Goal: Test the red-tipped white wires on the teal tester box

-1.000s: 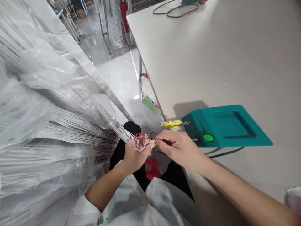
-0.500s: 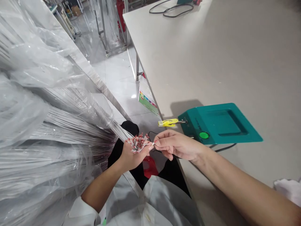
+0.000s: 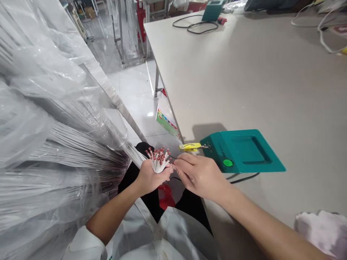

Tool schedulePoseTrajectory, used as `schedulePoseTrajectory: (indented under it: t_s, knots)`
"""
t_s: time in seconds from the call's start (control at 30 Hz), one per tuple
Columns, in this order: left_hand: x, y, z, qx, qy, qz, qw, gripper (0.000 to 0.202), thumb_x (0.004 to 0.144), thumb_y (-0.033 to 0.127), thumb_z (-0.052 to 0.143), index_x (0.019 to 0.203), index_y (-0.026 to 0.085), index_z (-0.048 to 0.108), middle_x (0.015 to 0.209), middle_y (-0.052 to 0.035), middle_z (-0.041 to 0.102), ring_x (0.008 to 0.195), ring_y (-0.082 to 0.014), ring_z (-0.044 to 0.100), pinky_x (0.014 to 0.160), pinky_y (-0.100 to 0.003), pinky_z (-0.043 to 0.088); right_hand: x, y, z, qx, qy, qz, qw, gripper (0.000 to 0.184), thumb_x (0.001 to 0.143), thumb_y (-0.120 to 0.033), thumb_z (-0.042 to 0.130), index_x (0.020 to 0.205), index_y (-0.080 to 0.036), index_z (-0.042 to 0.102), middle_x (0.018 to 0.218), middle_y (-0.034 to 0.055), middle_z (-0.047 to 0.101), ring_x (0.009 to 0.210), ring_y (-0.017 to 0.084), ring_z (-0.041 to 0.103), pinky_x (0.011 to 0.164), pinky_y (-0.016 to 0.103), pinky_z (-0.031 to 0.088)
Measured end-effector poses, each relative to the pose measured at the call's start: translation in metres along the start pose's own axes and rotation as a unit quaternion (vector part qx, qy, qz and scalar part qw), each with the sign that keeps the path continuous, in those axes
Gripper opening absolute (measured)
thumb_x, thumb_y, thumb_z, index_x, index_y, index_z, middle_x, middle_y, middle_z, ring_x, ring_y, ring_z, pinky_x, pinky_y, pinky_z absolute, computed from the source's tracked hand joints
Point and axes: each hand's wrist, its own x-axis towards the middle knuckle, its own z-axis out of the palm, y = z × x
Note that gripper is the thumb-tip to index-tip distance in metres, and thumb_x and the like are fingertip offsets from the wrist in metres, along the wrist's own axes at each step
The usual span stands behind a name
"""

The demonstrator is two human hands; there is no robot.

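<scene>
- Upper centre, a sheen on the smooth pale-grey tabletop!
- Centre-left, glare off glossy grey floor tiles!
- Mid-frame, shadow beside the sloped teal plastic box.

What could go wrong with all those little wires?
The left hand is wrapped around the bundle of white wires; if it loosens, some might slip out. Their reddish tips are crowded, so the right hand might catch extra ones. The yellow clip on the green device sits nearby and could get bumped.
</scene>
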Motion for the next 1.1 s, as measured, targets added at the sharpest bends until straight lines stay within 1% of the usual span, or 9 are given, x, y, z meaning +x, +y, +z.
schedulePoseTrajectory:
  t_s: [0.13,0.2,0.27,0.3,0.4,0.53,0.67,0.8,1.1]
  knots:
    - [0.009,-0.007,0.005,-0.028,0.009,-0.016,0.999,0.014,0.068,0.020,0.058,0.057,0.014,0.060,0.049,0.0005,0.055,0.046,-0.0093,0.052,0.046,-0.019,0.044,0.000,0.000,-0.019,-0.146,-0.046,-0.045,0.987,0.027,0.085,-0.017,0.041,0.070,-0.017,0.063,0.065,0.0042,0.061,0.055,0.013,0.054,0.052,0.027,0.038]
    - [0.013,-0.006,0.008,-0.072,0.039,-0.039,0.996,0.007,0.065,0.019,0.061,0.065,0.012,0.063,0.053,0.0002,0.058,0.044,-0.0086,0.052,0.044,-0.020,0.044,-0.002,0.005,-0.032,-0.198,-0.023,-0.040,0.979,0.024,0.086,-0.019,0.042,0.079,-0.018,0.065,0.074,0.0056,0.065,0.064,0.015,0.058,0.059,0.028,0.040]
    - [0.016,-0.003,0.011,-0.121,0.057,-0.057,0.989,0.023,0.063,0.018,0.063,0.085,0.010,0.065,0.057,0.0004,0.060,0.041,-0.0077,0.051,0.043,-0.021,0.045,-0.004,0.013,-0.041,-0.274,0.015,-0.023,0.961,0.022,0.087,-0.022,0.044,0.094,-0.017,0.064,0.087,0.0083,0.067,0.077,0.019,0.060,0.068,0.031,0.041]
    - [0.017,0.000,0.012,-0.137,0.056,-0.062,0.987,0.033,0.062,0.017,0.064,0.095,0.010,0.064,0.057,0.0010,0.061,0.041,-0.0075,0.051,0.043,-0.021,0.045,-0.005,0.018,-0.044,-0.311,0.011,-0.017,0.950,0.023,0.086,-0.023,0.045,0.099,-0.016,0.063,0.091,0.0097,0.067,0.081,0.021,0.059,0.071,0.032,0.041]
    - [0.021,0.006,0.013,-0.155,0.036,-0.070,0.985,0.045,0.063,0.015,0.064,0.108,0.009,0.061,0.055,0.0020,0.060,0.040,-0.0071,0.050,0.043,-0.020,0.045,-0.006,0.028,-0.046,-0.371,-0.058,-0.020,0.927,0.027,0.084,-0.018,0.047,0.106,-0.010,0.060,0.095,0.0134,0.066,0.092,0.027,0.057,0.081,0.039,0.039]
    - [0.025,0.006,0.014,-0.152,0.019,-0.070,0.986,0.039,0.064,0.017,0.065,0.102,0.009,0.064,0.060,-0.0009,0.063,0.041,-0.0071,0.052,0.044,-0.021,0.045,0.004,0.033,-0.046,-0.366,-0.117,-0.024,0.923,0.026,0.081,-0.012,0.048,0.104,-0.009,0.061,0.092,0.0141,0.066,0.098,0.029,0.055,0.086,0.045,0.035]
    - [0.030,0.000,0.015,-0.164,0.026,-0.073,0.983,0.043,0.065,0.022,0.068,0.105,0.008,0.063,0.065,-0.0040,0.066,0.044,-0.0087,0.054,0.047,-0.023,0.046,0.018,0.038,-0.052,-0.331,-0.154,-0.030,0.930,0.017,0.080,-0.013,0.048,0.085,-0.017,0.064,0.084,0.0108,0.068,0.093,0.028,0.057,0.083,0.045,0.036]
    - [0.033,-0.004,0.017,-0.182,0.037,-0.061,0.981,0.049,0.066,0.028,0.069,0.110,0.008,0.061,0.070,-0.0061,0.069,0.047,-0.0092,0.056,0.050,-0.023,0.048,0.021,0.045,-0.053,-0.305,-0.165,-0.058,0.936,0.019,0.073,-0.006,0.048,0.070,-0.018,0.063,0.075,0.0119,0.068,0.092,0.028,0.059,0.088,0.048,0.032]
    - [0.035,0.011,0.025,-0.127,0.062,-0.089,0.986,0.039,0.062,0.017,0.069,0.100,0.008,0.065,0.061,-0.0011,0.065,0.041,-0.0060,0.048,0.043,-0.020,0.043,0.019,0.046,-0.054,-0.294,-0.171,-0.040,0.939,0.024,0.071,-0.003,0.046,0.071,-0.019,0.064,0.078,0.0114,0.070,0.092,0.028,0.061,0.092,0.051,0.034]
